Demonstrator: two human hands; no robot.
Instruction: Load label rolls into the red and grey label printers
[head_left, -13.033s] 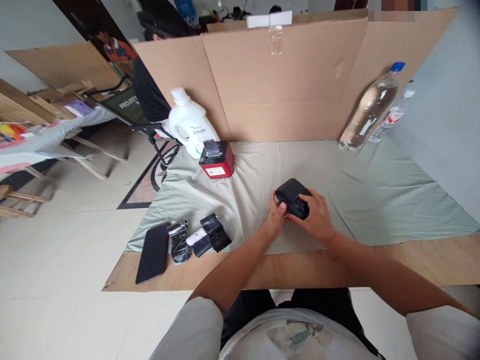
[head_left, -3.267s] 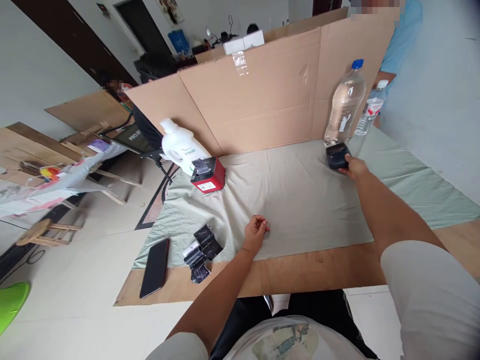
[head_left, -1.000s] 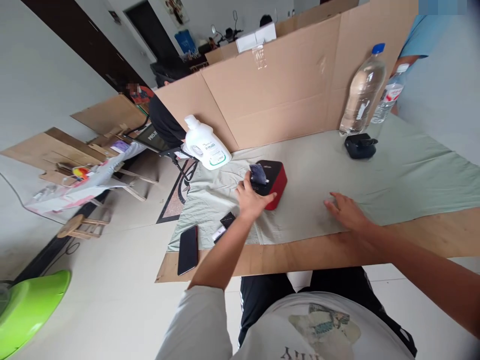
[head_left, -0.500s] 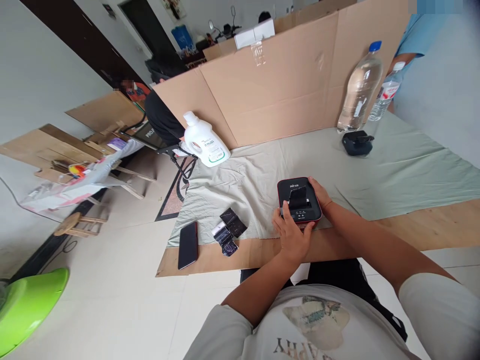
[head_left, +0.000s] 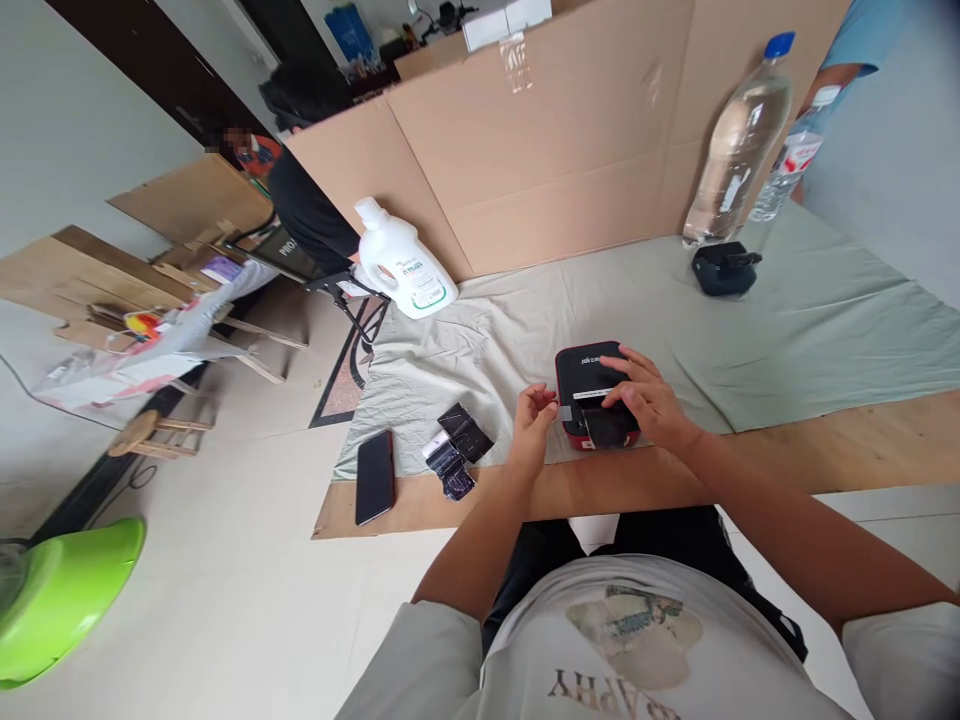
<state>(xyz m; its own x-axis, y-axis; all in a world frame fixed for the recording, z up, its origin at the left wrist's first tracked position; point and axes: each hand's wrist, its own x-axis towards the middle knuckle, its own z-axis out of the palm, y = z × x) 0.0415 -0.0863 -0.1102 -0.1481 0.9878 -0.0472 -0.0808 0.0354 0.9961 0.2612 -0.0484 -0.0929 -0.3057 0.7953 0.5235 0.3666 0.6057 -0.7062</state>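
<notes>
Resting flat on the printer [head_left: 592, 385], right hand [head_left: 646, 400]; left hand [head_left: 536, 425] apparently pinches its edge.

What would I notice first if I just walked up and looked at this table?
Probably the red and black label printer near the front edge of the green cloth, with the right hand resting on top of it and the left hand touching its side. Next, the big clear water bottle standing at the back right against the cardboard wall, and the white detergent jug at the back left.
</notes>
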